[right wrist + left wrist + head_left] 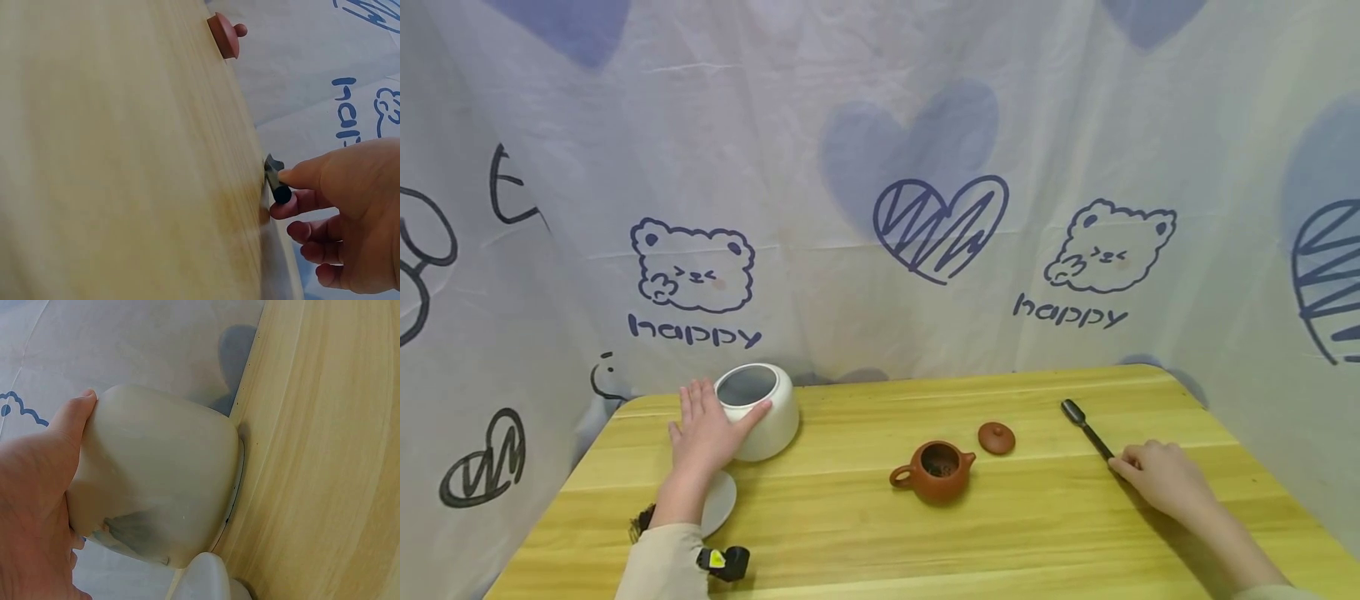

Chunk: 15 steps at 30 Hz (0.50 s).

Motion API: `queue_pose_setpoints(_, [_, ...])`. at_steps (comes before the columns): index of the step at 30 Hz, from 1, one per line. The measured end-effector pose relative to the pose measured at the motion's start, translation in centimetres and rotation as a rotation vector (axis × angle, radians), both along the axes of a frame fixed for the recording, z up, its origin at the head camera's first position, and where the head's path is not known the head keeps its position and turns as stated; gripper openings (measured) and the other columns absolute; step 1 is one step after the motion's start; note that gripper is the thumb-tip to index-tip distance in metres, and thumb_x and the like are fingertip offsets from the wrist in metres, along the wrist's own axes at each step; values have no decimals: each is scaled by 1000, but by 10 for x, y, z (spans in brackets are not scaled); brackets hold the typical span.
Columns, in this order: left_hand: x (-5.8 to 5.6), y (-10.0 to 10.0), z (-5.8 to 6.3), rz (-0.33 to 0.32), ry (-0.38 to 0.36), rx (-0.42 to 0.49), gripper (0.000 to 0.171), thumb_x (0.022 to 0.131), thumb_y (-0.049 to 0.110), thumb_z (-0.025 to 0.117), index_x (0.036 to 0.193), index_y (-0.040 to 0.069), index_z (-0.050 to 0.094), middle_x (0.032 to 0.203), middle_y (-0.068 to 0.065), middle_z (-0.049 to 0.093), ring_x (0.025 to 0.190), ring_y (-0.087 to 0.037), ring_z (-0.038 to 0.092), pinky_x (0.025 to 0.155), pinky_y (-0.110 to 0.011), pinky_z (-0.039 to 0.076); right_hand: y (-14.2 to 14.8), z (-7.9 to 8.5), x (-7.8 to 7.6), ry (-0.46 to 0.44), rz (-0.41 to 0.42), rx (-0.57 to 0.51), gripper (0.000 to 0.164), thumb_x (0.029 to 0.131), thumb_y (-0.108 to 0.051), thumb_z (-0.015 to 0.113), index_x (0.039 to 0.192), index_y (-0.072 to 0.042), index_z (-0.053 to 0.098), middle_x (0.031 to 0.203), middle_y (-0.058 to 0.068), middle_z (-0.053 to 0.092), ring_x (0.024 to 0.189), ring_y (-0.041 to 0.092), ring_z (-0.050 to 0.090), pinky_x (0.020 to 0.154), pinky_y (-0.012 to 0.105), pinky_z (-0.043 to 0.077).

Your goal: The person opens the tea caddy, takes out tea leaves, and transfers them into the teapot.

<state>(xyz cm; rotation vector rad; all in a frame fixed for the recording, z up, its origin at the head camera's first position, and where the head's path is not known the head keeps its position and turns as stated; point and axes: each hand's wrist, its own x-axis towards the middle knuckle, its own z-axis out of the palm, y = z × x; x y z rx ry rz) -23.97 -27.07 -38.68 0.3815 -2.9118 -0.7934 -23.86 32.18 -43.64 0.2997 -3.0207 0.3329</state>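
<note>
My left hand (707,429) holds a white ceramic jar (777,429) from its near left side, thumb on one wall and fingers on the other. The jar stands uncovered at the back left of the table, its mouth facing up. Beside my left wrist lies a round white lid (721,502), partly hidden by the forearm. On the right, my right hand (1168,479) pinches the handle end of a black tea scoop (1091,431) between thumb and index finger, low over the table. The right wrist view shows that pinch on the scoop (277,181); the other fingers curl loosely.
Mid-table stands a small brown clay teapot (942,485), uncovered, with dark bits inside and its spout pointing right. Its lid (997,438) lies behind it to the right. A printed cloth (820,300) hangs along the back and sides of the wooden table (850,550).
</note>
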Motion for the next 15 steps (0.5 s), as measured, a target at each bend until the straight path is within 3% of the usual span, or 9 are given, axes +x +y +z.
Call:
queue_pose_setpoints(8, [0, 0, 0, 1, 2, 3, 123, 83, 80, 45, 152, -6, -10, 158, -27, -19, 147, -44, -19, 113, -72, -7, -2, 0, 4, -11, -11, 10, 28, 95, -30, 60, 71, -17, 52, 69, 0, 48, 70, 22, 44, 61, 34, 32])
queue_pose_setpoints(15, [0, -1, -1, 0, 6, 10, 124, 82, 80, 46, 152, -6, -10, 158, -28, -18, 147, -44, -18, 113, -72, -7, -3, 0, 5, 10, -29, -16, 25, 92, -33, 64, 78, -16, 54, 75, 3, 52, 72, 25, 48, 58, 33, 34])
